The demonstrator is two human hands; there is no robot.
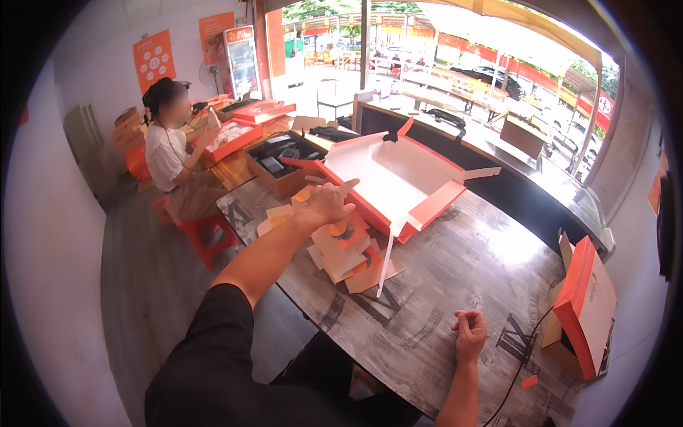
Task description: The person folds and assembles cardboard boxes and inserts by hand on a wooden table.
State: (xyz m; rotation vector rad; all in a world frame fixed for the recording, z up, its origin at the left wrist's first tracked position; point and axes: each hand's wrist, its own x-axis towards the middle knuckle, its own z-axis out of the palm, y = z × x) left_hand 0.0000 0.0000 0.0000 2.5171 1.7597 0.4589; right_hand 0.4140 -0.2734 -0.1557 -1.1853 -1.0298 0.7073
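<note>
My left hand point(331, 201) reaches far out over the table, fingers loosely spread with the forefinger pointing ahead, its palm resting on or just above the stack of flat orange-and-white card inserts point(346, 249); whether it actually pinches a sheet I cannot tell. My right hand point(470, 334) lies close to me on the grey wood-grain tabletop point(455, 263), curled into a loose fist and holding nothing.

The stack sits directly under and just nearer me than the left hand, fanned out unevenly. I judge that to be the main risk: the sheets overlap loosely, so a sideways drag of the palm could push several off the near table edge. A thin white card strip point(386, 263) leans off the stack toward my right hand and could be knocked away as well.

Just beyond the left fingertips lies a large unfolded orange-and-white cardboard gift box point(391, 174), flaps up; a careless reach could crease a flap. Farther right of my right hand stands a closed orange box point(585, 306), with a black cable point(530, 341) trailing near that wrist, easy to snag. Well to the left of my left hand, a seated person in a white shirt point(169, 153) handles another orange box.
</note>
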